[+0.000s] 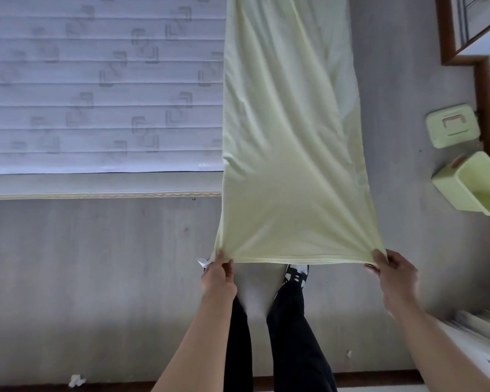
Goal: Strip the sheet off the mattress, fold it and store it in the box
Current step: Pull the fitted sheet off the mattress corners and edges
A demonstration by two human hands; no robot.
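A: Head view, left first: where's the sheet against the hands?

B: The bare mattress [96, 80] fills ten o'clock. The pale yellow-green sheet [292, 142] runs as a long folded strip from twelve o'clock down toward the person, its near hem stretched between both hands. The left hand [218, 275], at about seven o'clock of centre, pinches the hem's left corner, thumb on top, forearm reaching up from below.

A: And the right?

B: The right hand [395, 275], at about five o'clock, grips the other corner, fingers curled round the cloth, wrist bent inward. Beyond it, at three o'clock, the green box [473, 185] lies tipped on the floor, its lid [453, 125] just above, both well apart from the sheet.
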